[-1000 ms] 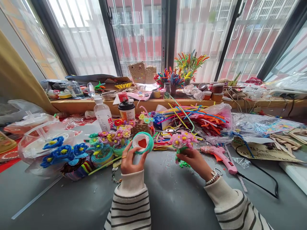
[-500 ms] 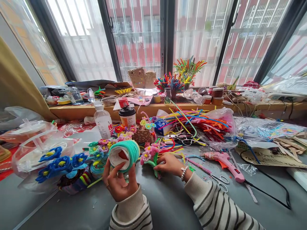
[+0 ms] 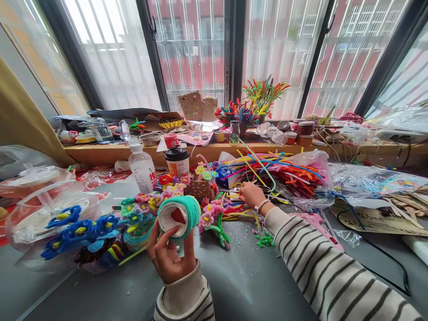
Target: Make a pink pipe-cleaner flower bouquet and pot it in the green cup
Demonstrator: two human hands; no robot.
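Note:
My left hand (image 3: 174,257) holds up a paper cup (image 3: 187,214) wrapped in green pipe cleaners, tilted so that its white opening faces me. A reddish patch shows inside it. Over the pile of loose pipe cleaners, my right hand (image 3: 252,195) is curled down on a pair of scissors (image 3: 230,190). The scissors' blades show left of the fingers, but what the fingertips grip is hidden. A bunch of pink pipe-cleaner flowers (image 3: 209,215) with green stems lies on the table between my hands.
Blue pipe-cleaner flowers (image 3: 80,231) stand at left, near a clear plastic bottle (image 3: 142,168) and a lidded coffee cup (image 3: 177,162). A pink glue gun (image 3: 316,223) lies partly behind my right sleeve, its cord trailing right. Bundled pipe cleaners (image 3: 301,176) fill the back.
My right hand has left the pink flowers and moved forward and right onto the scissors and pipe cleaners. My left hand still holds the cup, shifted slightly right in view.

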